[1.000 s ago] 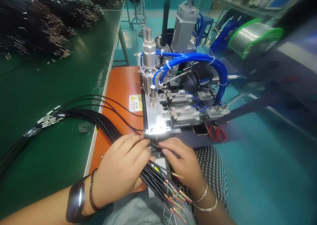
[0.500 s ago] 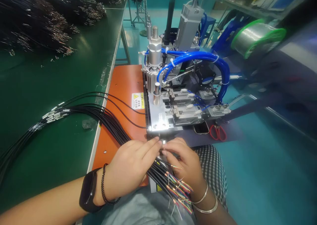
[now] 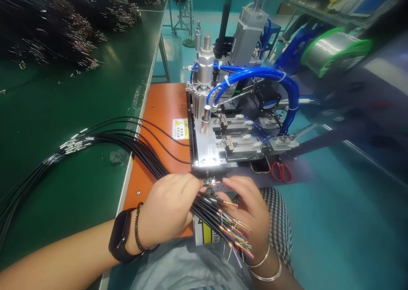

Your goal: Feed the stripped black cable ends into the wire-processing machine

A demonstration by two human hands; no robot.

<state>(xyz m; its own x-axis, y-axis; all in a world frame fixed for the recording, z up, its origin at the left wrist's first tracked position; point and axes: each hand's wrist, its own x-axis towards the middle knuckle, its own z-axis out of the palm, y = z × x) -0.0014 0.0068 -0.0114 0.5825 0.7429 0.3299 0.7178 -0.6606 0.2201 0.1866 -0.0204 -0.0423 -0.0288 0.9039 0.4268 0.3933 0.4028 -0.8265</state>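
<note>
Two bare hands are in view. The left hand (image 3: 172, 201) is curled over and closed around a bundle of thin black round cables (image 3: 208, 211). The grip of the right hand (image 3: 250, 207) is parted: index finger and thumb stand apart, with nothing seen pinched between them; its remaining fingers are partly hidden. Change noted: half a second ago the fingertips of both hands nearly met; the right has since shifted rightward and spread. Judged from this, the left hand alone now carries the work. A single slim copper-coloured cable end (image 3: 216, 183) projects from the left fingertips towards the right index finger, apparently short of contact. The bundle's fanned multicoloured wire ends (image 3: 237, 234) lie beside the right palm; contact cannot be confirmed. Just beyond the fingertips stands a silver metal machine (image 3: 207, 149) with blue hoses (image 3: 264, 72). Leftward, the bundle crosses an orange flat plate (image 3: 165, 107) onto a dark green worktop (image 3: 95, 96).
</note>
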